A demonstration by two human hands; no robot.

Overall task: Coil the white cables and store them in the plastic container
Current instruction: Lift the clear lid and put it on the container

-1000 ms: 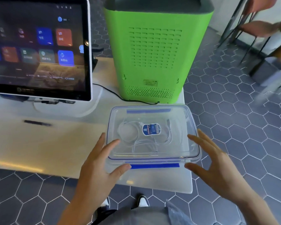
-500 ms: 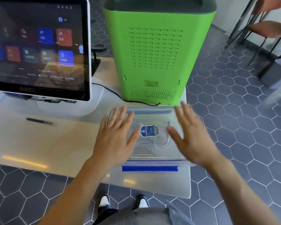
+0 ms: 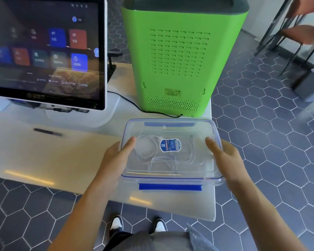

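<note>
Both hands grip the lidded plastic container (image 3: 170,175) before the green machine (image 3: 181,57): left hand (image 3: 116,156) and right hand (image 3: 225,156) fingers clasp its ends, white cables (image 3: 152,153) inside.

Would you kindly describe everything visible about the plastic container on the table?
The plastic container is a clear, rectangular box with rounded corners, its lid on and edged in blue, with blue latch strips at its near and far sides. A blue oval sticker sits on the lid. Loose white cables show through it. It rests on the white table before the green machine, held by the left hand and right hand at its ends.
</note>
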